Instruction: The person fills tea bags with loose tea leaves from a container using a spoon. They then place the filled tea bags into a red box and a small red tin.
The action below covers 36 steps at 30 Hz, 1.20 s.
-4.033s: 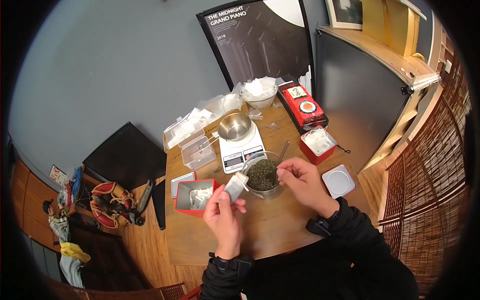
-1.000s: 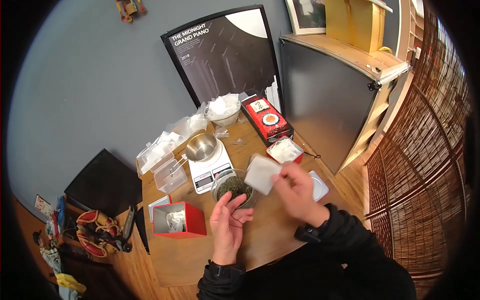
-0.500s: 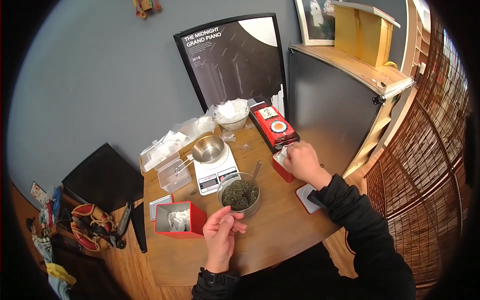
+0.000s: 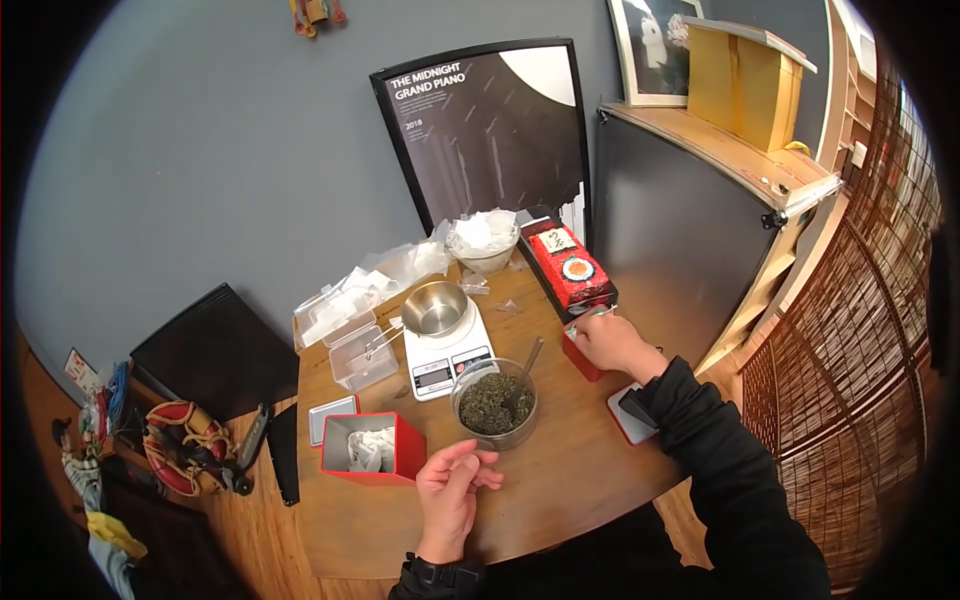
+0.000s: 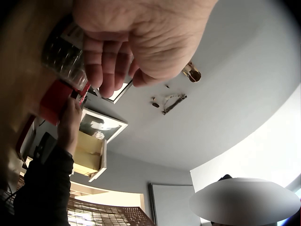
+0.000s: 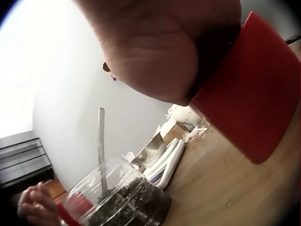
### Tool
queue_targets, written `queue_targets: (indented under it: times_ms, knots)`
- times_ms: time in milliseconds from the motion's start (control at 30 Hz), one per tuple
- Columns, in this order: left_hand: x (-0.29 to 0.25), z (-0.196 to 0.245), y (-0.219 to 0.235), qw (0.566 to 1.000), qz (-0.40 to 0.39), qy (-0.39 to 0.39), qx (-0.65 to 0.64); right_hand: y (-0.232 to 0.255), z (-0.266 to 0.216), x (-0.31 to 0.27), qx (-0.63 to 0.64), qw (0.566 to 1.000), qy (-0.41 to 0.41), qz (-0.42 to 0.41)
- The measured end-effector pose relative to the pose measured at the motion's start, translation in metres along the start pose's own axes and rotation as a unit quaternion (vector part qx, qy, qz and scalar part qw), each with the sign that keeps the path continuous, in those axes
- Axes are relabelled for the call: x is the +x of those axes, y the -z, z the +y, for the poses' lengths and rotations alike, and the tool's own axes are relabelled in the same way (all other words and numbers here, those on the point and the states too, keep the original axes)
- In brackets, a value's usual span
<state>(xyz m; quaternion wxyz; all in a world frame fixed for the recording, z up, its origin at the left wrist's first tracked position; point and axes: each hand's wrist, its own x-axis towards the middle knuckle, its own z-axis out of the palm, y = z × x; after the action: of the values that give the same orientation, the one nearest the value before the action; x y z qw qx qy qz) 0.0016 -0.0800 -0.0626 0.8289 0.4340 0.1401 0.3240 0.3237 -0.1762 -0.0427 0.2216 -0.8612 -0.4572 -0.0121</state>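
My right hand reaches down into the mouth of the right red tin, its fingertips hidden inside. The right wrist view shows the palm against the rim of that tin. My left hand is raised over the table's near side, fingers loosely bent and holding nothing. Just beyond it stands a clear bowl of dark dried tea leaves, with a metal spoon leaning in it. To its left, another red tin contains crumpled white bags.
A steel pan sits on a white kitchen scale. Left of it is a clear plastic box. White bags fill a bowl at the back, beside a red tea package. Tin lids lie on the table.
Earlier my left hand held a white tea bag and my right was at the spoon. The right hand then held a flat white bag and carried it rightward to the right red tin.
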Motion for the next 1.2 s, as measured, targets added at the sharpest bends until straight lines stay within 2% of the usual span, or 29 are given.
queue_targets:
  times_ms: [167, 333, 433, 500, 533, 600, 633, 700, 733, 800, 833, 900, 933, 967, 1033, 1100, 1133, 1200]
  knots:
    - [-0.004, 0.006, 0.005, 1.0, 0.023, -0.001, 0.007, -0.002, 0.014, 0.005, 0.045, 0.996, 0.012, -0.079]
    - [-0.01, 0.016, 0.01, 0.998, 0.043, -0.008, 0.035, 0.005, 0.004, 0.006, 0.027, 0.993, 0.003, -0.116]
    - [-0.015, 0.03, 0.009, 0.998, 0.028, -0.023, 0.053, 0.006, 0.006, 0.01, 0.028, 0.989, -0.004, -0.145]
    - [-0.02, 0.046, 0.003, 0.985, 0.067, -0.049, 0.152, 0.005, 0.008, 0.01, 0.033, 0.99, 0.002, -0.14]
    - [-0.021, 0.054, 0.003, 0.984, 0.07, -0.049, 0.155, 0.002, 0.014, 0.009, 0.034, 0.992, 0.017, -0.122]
    - [-0.02, 0.073, 0.007, 0.948, 0.123, -0.131, 0.263, 0.004, 0.012, 0.004, 0.034, 0.996, 0.034, -0.077]
    - [-0.017, 0.083, 0.013, 0.947, 0.125, -0.131, 0.267, 0.013, 0.004, 0.0, 0.038, 0.996, 0.035, -0.078]
    - [-0.006, 0.102, 0.027, 0.884, 0.169, -0.176, 0.398, 0.026, -0.008, -0.006, 0.046, 0.995, 0.0, -0.09]
    - [0.0, 0.111, 0.032, 0.883, 0.169, -0.176, 0.402, 0.024, -0.005, -0.007, 0.05, 0.995, 0.0, -0.09]
    - [0.015, 0.127, 0.041, 0.776, 0.145, -0.148, 0.596, 0.019, 0.002, -0.012, 0.04, 0.998, 0.048, 0.0]
    - [0.023, 0.131, 0.045, 0.774, 0.146, -0.15, 0.597, 0.02, -0.001, -0.015, 0.042, 0.998, 0.05, 0.002]
    - [0.038, 0.137, 0.053, 0.664, 0.068, -0.114, 0.736, 0.03, -0.009, -0.021, 0.075, 0.996, 0.043, 0.038]
    - [0.042, 0.139, 0.053, 0.665, 0.063, -0.08, 0.74, 0.031, -0.01, -0.023, 0.076, 0.995, 0.044, 0.039]
    - [0.045, 0.139, 0.053, 0.664, 0.064, -0.081, 0.74, 0.032, -0.011, -0.026, 0.082, 0.994, 0.031, 0.062]
    - [0.052, 0.139, 0.055, 0.604, 0.027, -0.065, 0.794, 0.035, -0.013, -0.031, 0.089, 0.992, 0.016, 0.084]
    - [0.059, 0.135, 0.059, 0.595, 0.023, -0.042, 0.802, 0.038, -0.023, -0.036, 0.131, 0.981, 0.001, 0.143]
    - [0.062, 0.133, 0.061, 0.585, 0.003, -0.025, 0.811, 0.036, -0.027, -0.038, 0.13, 0.981, 0.002, 0.142]
    - [0.064, 0.134, 0.055, 0.575, -0.016, -0.009, 0.818, 0.033, -0.036, -0.043, 0.177, 0.962, 0.041, 0.206]
